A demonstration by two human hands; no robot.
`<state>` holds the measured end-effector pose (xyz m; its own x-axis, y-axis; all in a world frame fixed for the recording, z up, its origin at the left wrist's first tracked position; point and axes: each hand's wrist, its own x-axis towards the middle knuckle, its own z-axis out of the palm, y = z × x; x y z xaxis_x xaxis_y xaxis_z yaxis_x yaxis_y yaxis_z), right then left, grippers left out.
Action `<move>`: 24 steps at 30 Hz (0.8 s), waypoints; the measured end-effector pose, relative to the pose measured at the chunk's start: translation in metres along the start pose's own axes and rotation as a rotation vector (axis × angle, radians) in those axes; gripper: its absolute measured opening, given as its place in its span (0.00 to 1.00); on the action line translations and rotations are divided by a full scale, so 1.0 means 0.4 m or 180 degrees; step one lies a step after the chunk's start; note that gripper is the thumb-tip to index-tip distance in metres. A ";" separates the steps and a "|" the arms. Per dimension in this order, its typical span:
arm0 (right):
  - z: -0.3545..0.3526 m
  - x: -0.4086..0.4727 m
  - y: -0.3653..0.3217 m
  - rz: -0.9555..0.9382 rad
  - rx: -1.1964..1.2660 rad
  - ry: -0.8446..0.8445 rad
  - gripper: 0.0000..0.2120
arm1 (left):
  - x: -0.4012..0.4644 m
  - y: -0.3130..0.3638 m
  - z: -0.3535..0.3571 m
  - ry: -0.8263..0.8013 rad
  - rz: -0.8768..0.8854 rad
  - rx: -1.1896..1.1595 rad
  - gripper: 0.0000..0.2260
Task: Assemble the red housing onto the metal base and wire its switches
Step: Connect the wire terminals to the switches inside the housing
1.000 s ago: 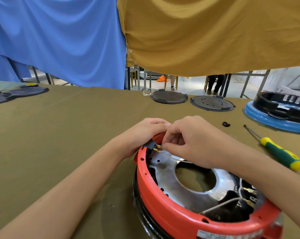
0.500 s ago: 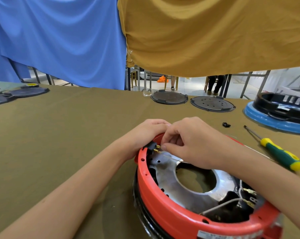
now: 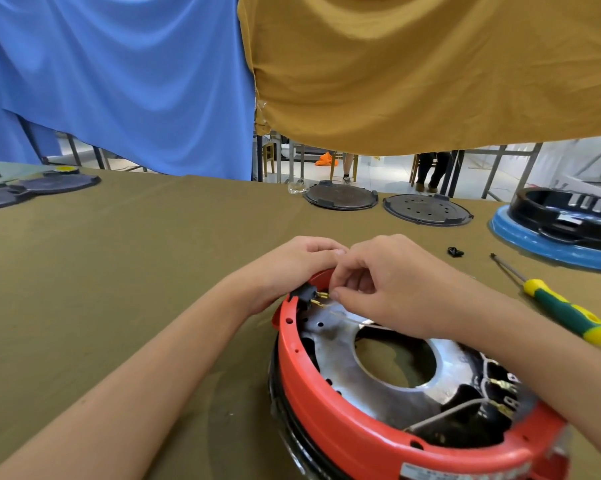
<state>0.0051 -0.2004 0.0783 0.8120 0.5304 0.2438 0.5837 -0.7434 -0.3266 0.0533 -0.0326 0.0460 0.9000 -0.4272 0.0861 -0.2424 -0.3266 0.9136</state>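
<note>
While our left hand point(image 3: 292, 268) grips the far rim of the red housing point(image 3: 326, 400) at lower right of the frame, apparently steadying its switch point(image 3: 306, 295), our right hand point(image 3: 389, 282) pinches a thin wire point(image 3: 347, 318) at the brass terminals.

left hand point(image 3: 292, 268): fingers curled, forearm extended | right hand point(image 3: 385, 282): thumb and forefinger pinched together

Red housing point(image 3: 330, 403) — round plastic ring, seated around the shiny metal base point(image 3: 347, 362) with its large central hole, flat on the table. Black switch point(image 3: 306, 295) at the far rim, brass terminals pointing inward — another near the right rim with wires point(image 3: 444, 414) attached.
</note>
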 end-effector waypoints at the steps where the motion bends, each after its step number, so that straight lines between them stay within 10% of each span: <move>1: -0.006 0.000 0.002 0.0001 0.0005 -0.0003 0.06 | -0.003 0.004 -0.005 -0.0068 0.0054 0.0071 0.09; 17: -0.122 0.005 0.050 0.0207 0.0879 0.0045 0.04 | -0.022 0.029 -0.087 -0.0123 0.0297 0.1349 0.19; 21: -0.126 0.007 0.070 0.0326 0.1137 0.0047 0.03 | -0.043 0.042 -0.153 0.0323 0.0005 0.2496 0.29; 24: -0.124 0.006 0.083 0.0434 0.1189 0.0026 0.02 | -0.070 0.057 -0.173 -0.0010 -0.0904 0.2026 0.29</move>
<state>0.0261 -0.2437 0.1134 0.8829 0.4327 0.1821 0.4346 -0.6067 -0.6656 0.0477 0.0304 0.0919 0.9592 -0.2541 -0.1237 -0.1637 -0.8564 0.4897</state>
